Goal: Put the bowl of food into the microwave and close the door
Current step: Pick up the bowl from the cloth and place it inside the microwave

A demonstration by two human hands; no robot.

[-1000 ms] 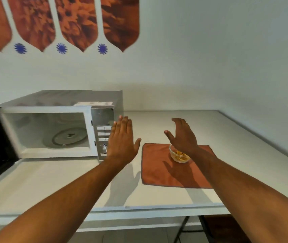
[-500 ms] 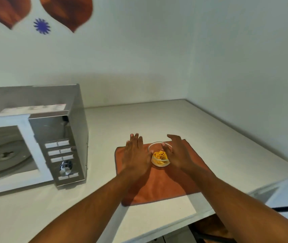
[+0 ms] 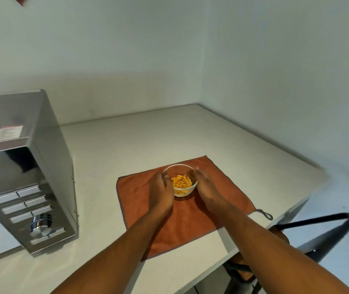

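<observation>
A small clear glass bowl [image 3: 181, 181] with orange food in it rests on an orange cloth [image 3: 182, 211] in the middle of the white counter. My left hand [image 3: 161, 192] presses against the bowl's left side and my right hand [image 3: 206, 187] against its right side, cupping it between them. The bowl sits on the cloth, not lifted. The steel microwave [image 3: 27, 170] stands at the left; only its control panel, side and a sliver of its cavity opening show, and the door is out of view.
The white counter [image 3: 126, 149] ends in a front edge near my arms and meets walls behind and to the right. A black chair frame [image 3: 322, 228] stands below the counter's right corner. A cord loop [image 3: 264, 214] hangs off the cloth's right corner.
The view has swung right and down, pushing the microwave to the left edge. Both hands have come down from the air and closed in on the sides of the bowl.
</observation>
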